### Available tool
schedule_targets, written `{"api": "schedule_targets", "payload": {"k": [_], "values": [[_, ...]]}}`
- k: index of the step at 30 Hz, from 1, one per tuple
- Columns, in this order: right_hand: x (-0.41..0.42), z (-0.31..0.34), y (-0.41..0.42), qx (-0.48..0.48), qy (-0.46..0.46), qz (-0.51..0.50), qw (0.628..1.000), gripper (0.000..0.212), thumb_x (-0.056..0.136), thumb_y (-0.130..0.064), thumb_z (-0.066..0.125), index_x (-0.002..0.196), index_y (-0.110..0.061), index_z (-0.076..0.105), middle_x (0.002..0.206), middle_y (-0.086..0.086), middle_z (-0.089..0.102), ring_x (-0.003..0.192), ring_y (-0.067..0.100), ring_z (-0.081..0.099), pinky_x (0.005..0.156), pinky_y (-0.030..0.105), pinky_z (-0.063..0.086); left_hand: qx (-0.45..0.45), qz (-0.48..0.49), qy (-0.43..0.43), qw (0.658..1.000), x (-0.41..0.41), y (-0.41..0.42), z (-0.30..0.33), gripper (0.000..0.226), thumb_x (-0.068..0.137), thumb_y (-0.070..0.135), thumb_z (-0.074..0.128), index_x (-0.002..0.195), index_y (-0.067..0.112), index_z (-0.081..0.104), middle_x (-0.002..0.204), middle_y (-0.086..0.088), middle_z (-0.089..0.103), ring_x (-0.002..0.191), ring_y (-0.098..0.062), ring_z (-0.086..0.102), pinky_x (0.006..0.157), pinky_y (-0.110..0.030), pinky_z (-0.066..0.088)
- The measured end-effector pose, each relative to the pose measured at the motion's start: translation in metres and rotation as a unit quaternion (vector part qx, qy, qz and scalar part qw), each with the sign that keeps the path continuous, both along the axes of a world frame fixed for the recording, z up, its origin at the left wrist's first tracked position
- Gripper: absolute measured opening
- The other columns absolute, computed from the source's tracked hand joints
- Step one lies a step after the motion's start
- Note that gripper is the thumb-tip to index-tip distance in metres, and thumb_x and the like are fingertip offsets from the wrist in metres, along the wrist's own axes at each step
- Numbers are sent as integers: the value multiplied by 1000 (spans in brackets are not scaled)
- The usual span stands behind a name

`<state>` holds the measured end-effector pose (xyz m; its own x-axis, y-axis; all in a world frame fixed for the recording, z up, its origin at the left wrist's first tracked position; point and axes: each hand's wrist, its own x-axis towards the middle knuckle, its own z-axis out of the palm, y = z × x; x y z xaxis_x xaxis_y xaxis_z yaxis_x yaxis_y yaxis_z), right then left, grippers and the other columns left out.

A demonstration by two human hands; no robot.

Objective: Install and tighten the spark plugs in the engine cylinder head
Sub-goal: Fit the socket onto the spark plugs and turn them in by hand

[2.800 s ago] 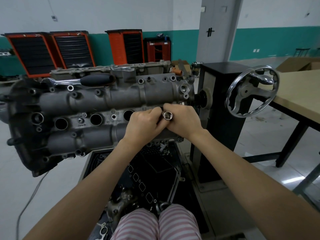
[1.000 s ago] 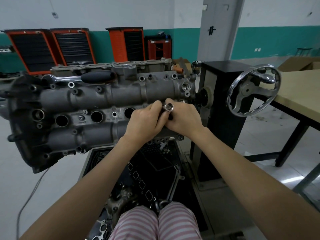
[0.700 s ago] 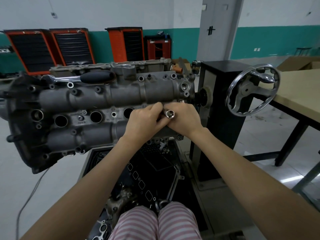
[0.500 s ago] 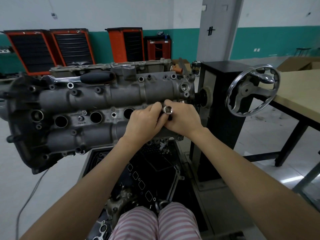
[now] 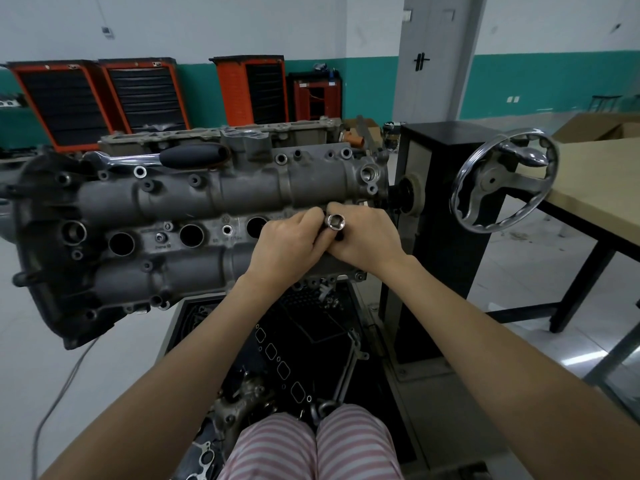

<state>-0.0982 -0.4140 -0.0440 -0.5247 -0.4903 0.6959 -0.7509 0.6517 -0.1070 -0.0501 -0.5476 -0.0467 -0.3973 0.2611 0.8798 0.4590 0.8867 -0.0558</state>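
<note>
From the head camera, a grey cast-metal cylinder head [image 5: 194, 216] hangs sideways on a black stand [image 5: 440, 209], its face turned toward the person. Along the middle of that face runs a row of round plug holes; three of them [image 5: 121, 243] [image 5: 191, 235] [image 5: 256, 226] show dark and open, and the place at the right end of the row is covered by the hands. A shiny metal socket [image 5: 335, 222] sticks out toward the camera there, its open end showing a square recess. The left hand [image 5: 287, 245] has its fingers curled round the socket from the left, and the right hand [image 5: 367, 237] has its fingers curled round it from the right, so both are clamped on the tool and touch each other. No spark plug itself can be seen.

On the top edge of the cylinder head lies a ratchet [image 5: 156, 157] with a black grip and a chrome shaft. To the right of the stand is a chrome handwheel [image 5: 504, 181], and beyond it a pale wooden worktop [image 5: 595, 188] on black legs, with cardboard boxes [image 5: 595, 128] behind. Below the hands, a black tray [image 5: 304, 344] holds gaskets and loose metal parts, and striped pink trousers [image 5: 311, 445] show at the bottom edge. The floor [image 5: 104, 375] is pale and glossy. The far wall is white above a teal band, with orange and black tool cabinets [image 5: 97, 98] standing along it and a grey pillar [image 5: 436, 57].
</note>
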Motion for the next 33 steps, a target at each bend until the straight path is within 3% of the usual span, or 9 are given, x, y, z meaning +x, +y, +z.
{"api": "schedule_targets", "payload": {"k": [4,8,13,19,24,28,33], "values": [[0,1,1,13,3,1,1000,13,79,-22,57,78,-10,51,65,4,60,58,28,56,49,28,31,9,-16,-27,999,4,3,2,33,90,25,43,72,-2,49,64,-12,51,41,-31,47,37,-27,31],[1,1,1,-3,-1,15,1000,8,78,-18,58,78,-12,63,70,1,64,66,24,59,52,34,42,12,-10,-23,1000,4,3,2,32,87,27,47,68,2,48,58,-7,49,40,-26,46,39,-22,28],[3,1,1,-29,15,23,999,10,71,-19,55,64,-12,60,63,1,63,60,26,59,50,25,29,3,4,7,1000,-2,-1,0,37,85,28,54,57,3,53,49,-9,54,39,-28,51,36,-27,36],[0,2,1,5,-1,1,1000,17,79,-25,57,77,-10,51,63,4,59,55,26,55,48,27,31,15,-26,-27,999,4,1,2,34,90,25,41,73,-2,51,64,-12,53,44,-31,50,37,-30,35],[1,2,1,-1,-3,11,1000,7,78,-18,59,76,-13,63,70,1,65,66,25,60,53,31,41,5,6,-11,1000,2,3,2,32,86,29,48,66,4,48,55,-5,50,38,-24,46,40,-21,25],[2,2,1,-17,-4,11,1000,8,74,-16,59,67,-14,61,66,0,63,63,24,58,51,25,27,6,16,14,1000,-3,-1,0,39,84,30,54,56,4,52,47,-7,52,37,-25,49,36,-25,33],[4,3,1,-13,-8,17,1000,14,77,-25,57,71,-13,53,62,0,58,55,23,55,50,25,28,1,-10,-1,1000,2,0,0,49,98,33,35,71,-2,56,59,-11,56,40,-29,51,34,-29,35]]}}
